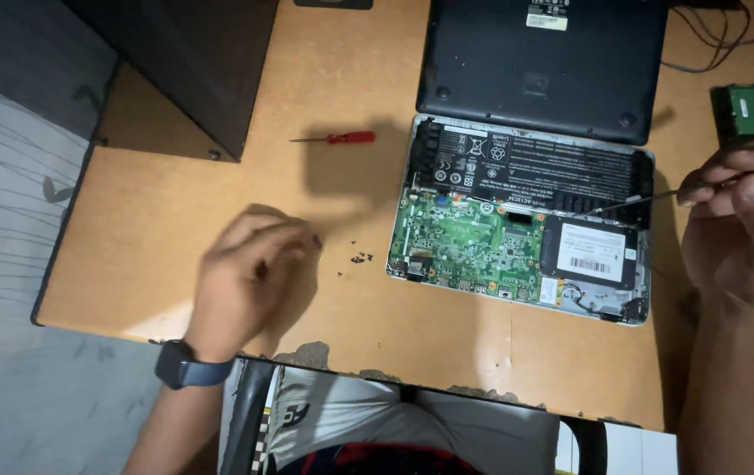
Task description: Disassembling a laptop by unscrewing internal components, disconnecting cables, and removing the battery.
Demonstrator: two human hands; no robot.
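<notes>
Opened laptop [517,220] w/ battery [526,163], right hand [737,220] gripping screwdriver [649,198]

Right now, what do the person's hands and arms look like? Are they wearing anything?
Both arms are bare, with no sleeves and no gloves. The left hand has a dark watch with a blue-grey strap around its wrist. The right hand wears nothing that can be seen, no ring and no band. No cables or markings show on either arm.
</notes>
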